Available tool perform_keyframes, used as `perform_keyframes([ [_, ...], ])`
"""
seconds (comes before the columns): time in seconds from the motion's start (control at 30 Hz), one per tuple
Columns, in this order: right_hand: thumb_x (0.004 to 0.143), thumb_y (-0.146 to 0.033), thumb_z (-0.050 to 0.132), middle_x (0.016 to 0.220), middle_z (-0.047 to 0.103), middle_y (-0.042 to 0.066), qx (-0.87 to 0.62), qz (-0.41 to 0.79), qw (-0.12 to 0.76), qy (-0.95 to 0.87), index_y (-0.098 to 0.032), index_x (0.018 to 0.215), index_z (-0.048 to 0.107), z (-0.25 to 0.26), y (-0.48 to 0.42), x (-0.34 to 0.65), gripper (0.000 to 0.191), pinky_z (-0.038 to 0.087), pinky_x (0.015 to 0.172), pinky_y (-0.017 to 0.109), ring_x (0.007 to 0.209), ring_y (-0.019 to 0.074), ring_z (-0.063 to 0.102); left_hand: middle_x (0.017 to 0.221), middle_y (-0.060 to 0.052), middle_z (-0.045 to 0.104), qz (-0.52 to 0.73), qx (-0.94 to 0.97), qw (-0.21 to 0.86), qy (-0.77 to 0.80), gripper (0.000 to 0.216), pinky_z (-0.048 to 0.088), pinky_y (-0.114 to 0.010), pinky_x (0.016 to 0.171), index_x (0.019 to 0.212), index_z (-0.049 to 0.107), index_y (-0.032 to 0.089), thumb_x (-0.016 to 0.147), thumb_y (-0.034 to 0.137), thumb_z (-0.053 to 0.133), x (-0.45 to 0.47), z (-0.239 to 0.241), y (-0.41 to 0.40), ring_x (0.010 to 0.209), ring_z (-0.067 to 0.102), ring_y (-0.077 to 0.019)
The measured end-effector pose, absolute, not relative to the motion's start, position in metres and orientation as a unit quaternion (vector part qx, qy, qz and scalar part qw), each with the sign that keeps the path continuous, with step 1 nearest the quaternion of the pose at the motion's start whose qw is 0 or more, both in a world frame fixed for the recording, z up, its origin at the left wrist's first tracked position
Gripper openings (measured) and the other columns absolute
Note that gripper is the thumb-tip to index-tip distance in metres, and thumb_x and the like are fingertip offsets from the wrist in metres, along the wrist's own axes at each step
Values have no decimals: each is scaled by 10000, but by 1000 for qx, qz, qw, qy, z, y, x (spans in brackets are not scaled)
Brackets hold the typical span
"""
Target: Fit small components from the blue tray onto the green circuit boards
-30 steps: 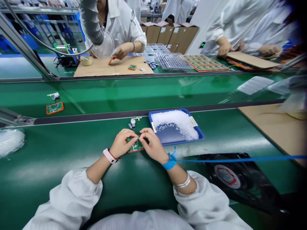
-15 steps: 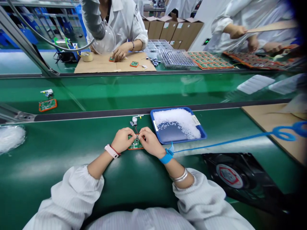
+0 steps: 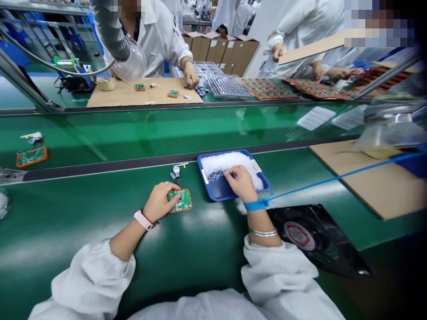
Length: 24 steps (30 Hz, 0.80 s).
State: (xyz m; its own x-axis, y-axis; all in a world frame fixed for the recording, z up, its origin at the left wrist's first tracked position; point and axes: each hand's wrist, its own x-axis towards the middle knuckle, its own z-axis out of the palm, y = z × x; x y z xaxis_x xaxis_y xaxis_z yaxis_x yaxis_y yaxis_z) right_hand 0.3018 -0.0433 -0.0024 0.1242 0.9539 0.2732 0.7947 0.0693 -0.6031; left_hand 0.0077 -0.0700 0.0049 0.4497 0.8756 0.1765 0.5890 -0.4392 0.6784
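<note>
A green circuit board [image 3: 185,202] with an orange edge lies flat on the green bench. My left hand [image 3: 158,202] grips its left side, thumb on top. Thin wires run from the board's far side to a small white connector part [image 3: 176,171]. To the right is a blue tray [image 3: 218,192] heaped with small white plastic pieces [image 3: 216,161]. My right hand [image 3: 243,183] is over this tray, thumb and fingers pinched together at the pieces; whatever is between the fingertips is too small to make out. A blue wrist strap [image 3: 256,205] with a cord circles my right wrist.
A black fan [image 3: 300,235] lies right of my right forearm. Behind it is a cardboard sheet [image 3: 353,182]. Across the raised green conveyor strip [image 3: 150,129], co-workers handle boards. Another wired board [image 3: 31,156] sits at the far left.
My right hand has left the circuit board and moved right, over the blue tray. My left hand stays at the board. Across the bench, a co-worker's hand has moved right, off a board.
</note>
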Motion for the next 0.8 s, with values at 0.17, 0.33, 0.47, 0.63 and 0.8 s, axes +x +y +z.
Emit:
perform_keyframes([
  [0.17,718,-192,544,717,550,71,-673,103,305,-666,-173,636,593,-12,-42,303,98,423,754,384,771,226,522,914,-35,634,260,810,268,451,105,407,-341,779,906,580,192,826,250,544,8,4,-70,855,553,-194],
  [0.33,724,-197,532,717,553,71,-660,99,303,-681,-175,635,585,-14,-41,303,106,421,740,377,764,220,514,913,-31,638,259,812,270,448,107,406,-340,775,900,582,193,830,262,540,7,2,-70,844,555,-192],
  [0.47,733,-197,516,708,536,74,-656,81,307,-684,-178,634,563,-16,-39,302,111,419,739,386,759,226,507,909,-32,637,254,813,268,451,108,405,-341,768,894,584,191,830,266,538,7,2,-70,840,553,-194],
  [0.63,730,-162,495,696,513,79,-649,72,284,-702,-190,599,517,-13,-40,302,136,411,752,411,760,239,496,911,-33,640,255,813,270,448,112,407,-346,775,900,593,191,823,258,545,7,2,-70,842,556,-198],
  [0.8,786,-168,471,802,511,77,-590,110,361,-714,-195,675,504,11,-55,267,119,413,787,397,825,223,505,846,-34,646,302,778,297,464,78,431,-313,733,822,615,180,815,217,548,9,6,-70,799,579,-179],
])
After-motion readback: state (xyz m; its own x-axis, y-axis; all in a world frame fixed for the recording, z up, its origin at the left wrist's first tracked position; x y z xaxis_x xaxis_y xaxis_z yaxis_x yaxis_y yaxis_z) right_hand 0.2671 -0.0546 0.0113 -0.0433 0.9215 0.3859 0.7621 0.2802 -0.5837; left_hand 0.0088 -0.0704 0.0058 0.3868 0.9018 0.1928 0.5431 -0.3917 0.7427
